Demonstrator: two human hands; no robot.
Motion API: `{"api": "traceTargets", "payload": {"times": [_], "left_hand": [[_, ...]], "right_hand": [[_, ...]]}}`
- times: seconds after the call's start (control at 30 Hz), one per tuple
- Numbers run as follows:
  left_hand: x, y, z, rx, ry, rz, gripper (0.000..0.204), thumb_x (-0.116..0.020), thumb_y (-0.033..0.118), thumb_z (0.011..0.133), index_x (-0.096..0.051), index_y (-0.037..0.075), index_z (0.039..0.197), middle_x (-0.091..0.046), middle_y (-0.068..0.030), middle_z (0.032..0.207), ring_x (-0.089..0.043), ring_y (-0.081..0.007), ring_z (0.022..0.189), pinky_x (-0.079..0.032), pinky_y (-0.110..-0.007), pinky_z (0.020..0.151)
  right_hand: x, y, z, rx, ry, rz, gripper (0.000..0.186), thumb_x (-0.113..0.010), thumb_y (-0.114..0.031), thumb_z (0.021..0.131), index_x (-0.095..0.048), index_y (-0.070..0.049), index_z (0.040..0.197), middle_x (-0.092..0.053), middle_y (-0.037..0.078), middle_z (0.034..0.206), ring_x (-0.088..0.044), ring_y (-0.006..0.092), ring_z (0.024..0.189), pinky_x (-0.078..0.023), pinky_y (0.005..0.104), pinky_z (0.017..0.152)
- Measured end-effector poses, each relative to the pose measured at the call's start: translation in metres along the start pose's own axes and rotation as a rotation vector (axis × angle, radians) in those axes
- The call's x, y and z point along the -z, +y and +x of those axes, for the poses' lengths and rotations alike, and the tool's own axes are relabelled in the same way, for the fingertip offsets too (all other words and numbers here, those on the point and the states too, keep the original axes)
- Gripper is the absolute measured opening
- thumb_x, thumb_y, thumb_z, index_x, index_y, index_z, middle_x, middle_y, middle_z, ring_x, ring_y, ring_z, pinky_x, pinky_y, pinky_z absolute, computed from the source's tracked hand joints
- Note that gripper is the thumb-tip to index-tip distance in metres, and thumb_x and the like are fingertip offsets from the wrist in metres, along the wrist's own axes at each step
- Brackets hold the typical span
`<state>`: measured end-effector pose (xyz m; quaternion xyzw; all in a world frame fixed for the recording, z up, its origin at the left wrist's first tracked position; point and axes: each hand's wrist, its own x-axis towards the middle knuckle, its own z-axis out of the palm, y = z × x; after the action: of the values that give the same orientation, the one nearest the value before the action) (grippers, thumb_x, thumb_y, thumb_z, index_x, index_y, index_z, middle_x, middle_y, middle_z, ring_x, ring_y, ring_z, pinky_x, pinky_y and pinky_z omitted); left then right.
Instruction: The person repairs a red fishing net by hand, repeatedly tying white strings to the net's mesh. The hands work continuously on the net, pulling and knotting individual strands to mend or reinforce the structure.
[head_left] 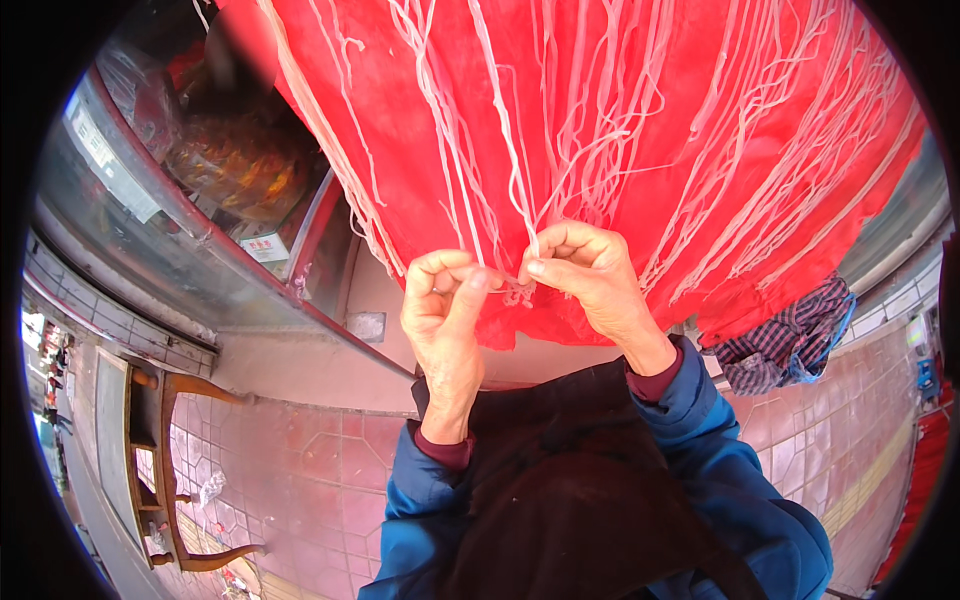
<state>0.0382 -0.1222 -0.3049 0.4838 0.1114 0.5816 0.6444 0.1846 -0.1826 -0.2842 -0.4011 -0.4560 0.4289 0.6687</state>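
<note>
A bright red cloth [400, 130] spreads before me, with many thin white strings [507, 130] running down it toward my hands. My left hand [443, 325] is closed in a pinch, thumb against forefinger, at the lower end of a white string. Just to its right, my right hand [595, 285] pinches another white string between thumb and forefinger. The fingertips of both hands are close together near the cloth's lower edge. A small tangle of string ends [518, 294] lies between and below them.
At left stands a glass-sided case [270, 295] with a dark red frame, and a plastic-wrapped bundle [240, 165] behind it. A wooden piece of furniture with curved legs [175, 470] is on the tiled floor [310, 460]. A dark checked cloth [775, 345] hangs at right.
</note>
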Motion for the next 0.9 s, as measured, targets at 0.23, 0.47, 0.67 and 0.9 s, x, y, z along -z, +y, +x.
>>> {"api": "traceTargets", "payload": {"times": [0.23,0.47,0.67,0.9], "left_hand": [[0.004,-0.009,-0.002,0.039,-0.019,0.091,0.023,-0.06,-0.009,0.083,-0.059,-0.001,0.105,-0.062,-0.0028,0.09,-0.058,-0.008,0.083,-0.047,-0.022,0.077],[0.018,-0.01,0.002,0.102,0.041,-0.098,0.013,-0.059,0.0,0.088,-0.061,0.0,0.1,-0.064,-0.0076,0.084,-0.062,-0.0141,0.072,-0.051,-0.026,0.069],[0.025,-0.006,0.004,0.116,0.062,-0.228,0.013,-0.058,0.002,0.088,-0.062,0.001,0.101,-0.061,-0.0079,0.08,-0.052,-0.0111,0.057,-0.048,-0.028,0.055],[0.025,0.0,-0.003,0.1,0.041,-0.202,0.013,-0.057,0.002,0.089,-0.06,0.001,0.102,-0.065,-0.0108,0.084,-0.053,-0.0108,0.059,-0.047,-0.026,0.055]], "right_hand": [[-0.002,0.015,-0.007,0.017,0.06,-0.098,0.006,-0.061,-0.004,0.087,-0.064,0.001,0.09,-0.067,0.009,0.082,-0.063,0.0143,0.078,-0.049,0.0272,0.074],[0.018,0.016,-0.015,0.112,0.087,0.256,0.009,-0.052,-0.003,0.091,-0.061,0.0,0.093,-0.064,0.011,0.08,-0.064,0.0211,0.079,-0.052,0.036,0.079],[0.033,0.017,-0.02,0.168,0.045,0.456,0.011,-0.05,-0.007,0.093,-0.061,-0.004,0.094,-0.06,0.008,0.074,-0.06,0.0203,0.07,-0.051,0.0378,0.074],[0.037,0.009,-0.022,0.233,0.032,0.458,0.01,-0.051,-0.009,0.092,-0.06,-0.005,0.092,-0.059,0.007,0.073,-0.058,0.0196,0.071,-0.048,0.0376,0.074]]}}
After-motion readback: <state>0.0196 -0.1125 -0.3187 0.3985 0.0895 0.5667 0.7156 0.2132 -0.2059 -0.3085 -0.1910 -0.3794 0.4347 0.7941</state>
